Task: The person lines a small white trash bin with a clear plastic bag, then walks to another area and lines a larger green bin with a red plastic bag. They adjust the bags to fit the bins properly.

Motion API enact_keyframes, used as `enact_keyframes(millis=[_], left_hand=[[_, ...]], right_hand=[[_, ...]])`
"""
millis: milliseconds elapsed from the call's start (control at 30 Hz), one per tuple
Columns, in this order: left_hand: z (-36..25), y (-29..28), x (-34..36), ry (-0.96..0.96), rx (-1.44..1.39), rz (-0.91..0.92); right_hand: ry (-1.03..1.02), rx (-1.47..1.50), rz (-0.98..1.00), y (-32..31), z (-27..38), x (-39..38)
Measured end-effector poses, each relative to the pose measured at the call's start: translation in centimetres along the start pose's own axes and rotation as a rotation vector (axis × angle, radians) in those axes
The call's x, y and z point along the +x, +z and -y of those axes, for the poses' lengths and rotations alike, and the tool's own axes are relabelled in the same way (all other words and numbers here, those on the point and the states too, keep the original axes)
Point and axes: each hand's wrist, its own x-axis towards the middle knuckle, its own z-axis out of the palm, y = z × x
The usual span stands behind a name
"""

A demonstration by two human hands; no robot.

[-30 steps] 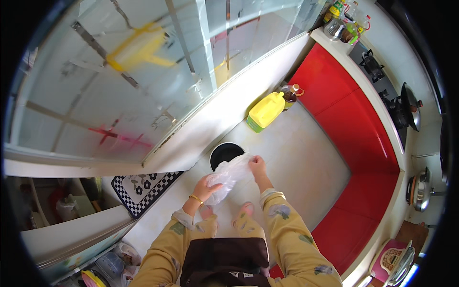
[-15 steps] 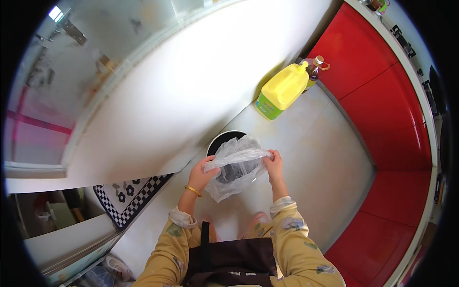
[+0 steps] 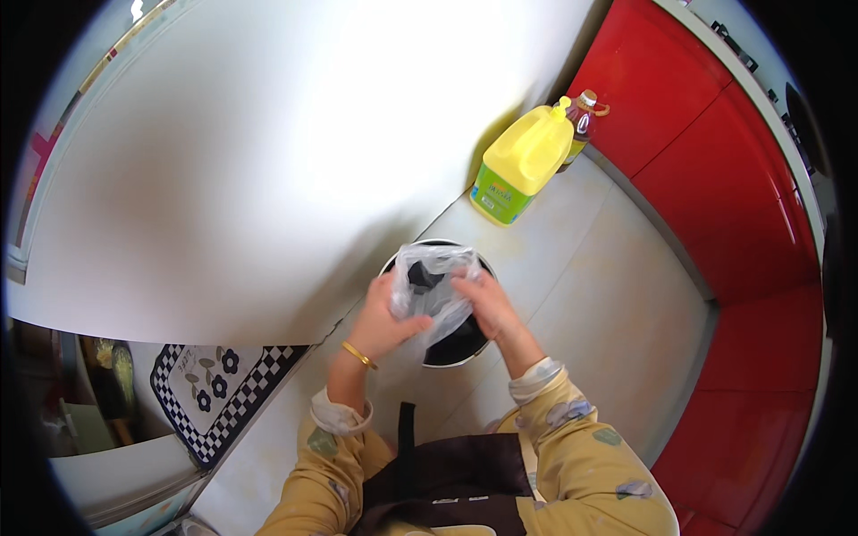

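Crinkled translucent bag (image 3: 438,299) — round white-rimmed bin (image 3: 466,347) below

Bag (image 3: 440,313): thin translucent plastic film, crinkled, shiny on the folds. Bin (image 3: 465,345): smooth inside, looks like plastic. Jug (image 3: 527,147): smooth plastic, soft sheen. Bottle (image 3: 582,122): see-through, glossy. Cabinet fronts (image 3: 675,125): hard gloss — clear highlights. Floor (image 3: 590,268): smooth, faint sheen. Sleeves (image 3: 581,438) and apron (image 3: 451,460): matt cloth. Bracelet (image 3: 359,355): metal-look — polished.
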Motion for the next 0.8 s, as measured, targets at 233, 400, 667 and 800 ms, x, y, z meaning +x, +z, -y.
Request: enact_keyframes(millis=[233,400,667,800], left_hand=[[-1.1,4.9,-1.6,-0.149,0.502,-0.083],[1.0,2.9,-0.7,0.006,-0.12,-0.25],[0.2,-1.1,-0.6,-0.202,-0.605,-0.277],[-0.5,-1.6,-0.6,-0.22,-0.641,-0.272]], right_hand=[[0.078,0.128,0.279,2.0,-0.5,-1.4],[-0.03,0.261,0.261,1.0,1.5,-0.9],[-0.191,-0.947,-0.045,-2.6,-1.4,-0.6],[-0.207,-1.067,-0.101,-1.2,-3.0,-0.5]])
